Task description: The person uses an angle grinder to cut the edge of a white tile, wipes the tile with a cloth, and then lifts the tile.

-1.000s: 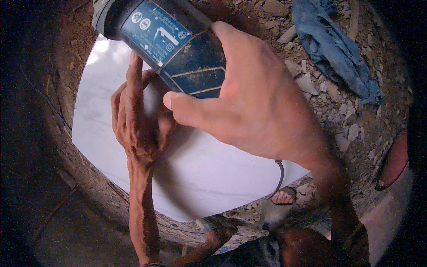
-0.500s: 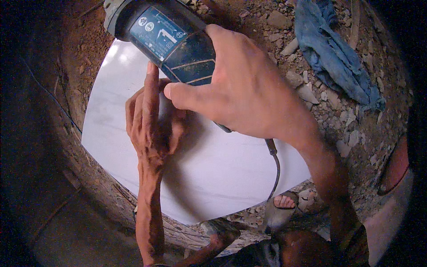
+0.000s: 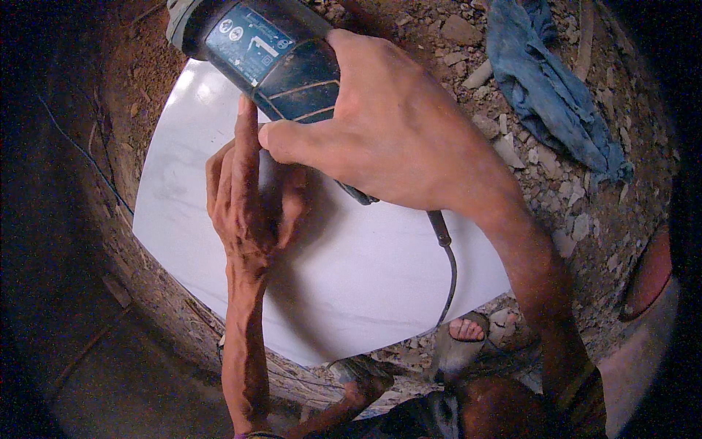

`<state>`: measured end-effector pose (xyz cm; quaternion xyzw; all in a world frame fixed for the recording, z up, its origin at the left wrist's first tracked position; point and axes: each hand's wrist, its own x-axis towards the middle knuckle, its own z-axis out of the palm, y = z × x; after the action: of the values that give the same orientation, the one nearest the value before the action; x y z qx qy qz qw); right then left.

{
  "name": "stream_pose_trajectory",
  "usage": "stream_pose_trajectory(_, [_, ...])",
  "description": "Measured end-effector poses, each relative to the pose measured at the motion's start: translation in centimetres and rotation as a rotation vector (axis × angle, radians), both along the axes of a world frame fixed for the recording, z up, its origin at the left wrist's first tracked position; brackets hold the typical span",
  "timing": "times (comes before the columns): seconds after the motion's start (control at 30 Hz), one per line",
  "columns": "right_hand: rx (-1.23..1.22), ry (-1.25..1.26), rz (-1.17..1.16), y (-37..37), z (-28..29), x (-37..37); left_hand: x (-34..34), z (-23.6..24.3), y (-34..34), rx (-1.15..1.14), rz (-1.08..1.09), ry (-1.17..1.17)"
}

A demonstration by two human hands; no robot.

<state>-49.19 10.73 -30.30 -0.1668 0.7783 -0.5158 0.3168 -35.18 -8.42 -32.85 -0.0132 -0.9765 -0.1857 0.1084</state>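
My right hand (image 3: 395,132) is wrapped round the dark blue body of a corded angle grinder (image 3: 300,80), thumb on the near side. The grinder is held above a white, faintly veined slab (image 3: 365,263), its head end reaching past the picture's upper edge. My left hand (image 3: 252,197) is over the slab, below the grinder. Its index finger is stretched out, with the tip close to the grinder's body; whether they touch I cannot tell. The other left fingers are bent and hold nothing I can see. Where the grinder's disc would be is out of view.
The grinder's black cord (image 3: 452,278) runs across the slab toward my sandalled foot (image 3: 464,336). A blue cloth (image 3: 559,95) lies on broken rubble (image 3: 504,154) at the right. A thin cable (image 3: 88,157) crosses the ground at the left.
My right hand and the grinder have shifted slightly up and to the left, showing more of the cord's sleeve. My left hand has hardly moved.
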Motion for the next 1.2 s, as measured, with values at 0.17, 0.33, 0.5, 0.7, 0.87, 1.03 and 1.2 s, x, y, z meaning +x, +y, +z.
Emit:
stream_pose_trajectory(0.17, [-0.086,-0.067,0.003,0.3,-0.3,-0.4,-0.2,-0.1,0.4,-0.010,0.000,-0.010])
stream_pose_trajectory(0.33, [-0.062,-0.026,-0.005,0.2,-0.4,-0.4,-0.2,-0.2,0.1,-0.015,-0.049,0.013])
stream_pose_trajectory(0.5, [-0.021,0.019,-0.030,0.3,-0.1,-0.3,0.0,0.4,0.0,-0.029,-0.044,-0.013])
stream_pose_trajectory(0.7, [-0.015,0.016,-0.035,0.6,-0.4,0.1,0.2,0.1,0.2,-0.004,-0.026,-0.016])
stream_pose_trajectory(0.87, [-0.017,0.016,-0.050,0.8,-0.3,0.3,0.1,0.3,0.4,0.006,-0.051,0.029])
stream_pose_trajectory(1.03, [0.016,0.010,-0.052,0.9,0.1,0.5,0.2,0.4,0.2,-0.004,-0.066,0.071])
stream_pose_trajectory(1.2, [0.000,-0.009,-0.050,1.1,0.1,0.6,0.1,0.1,0.3,0.019,-0.064,0.082])
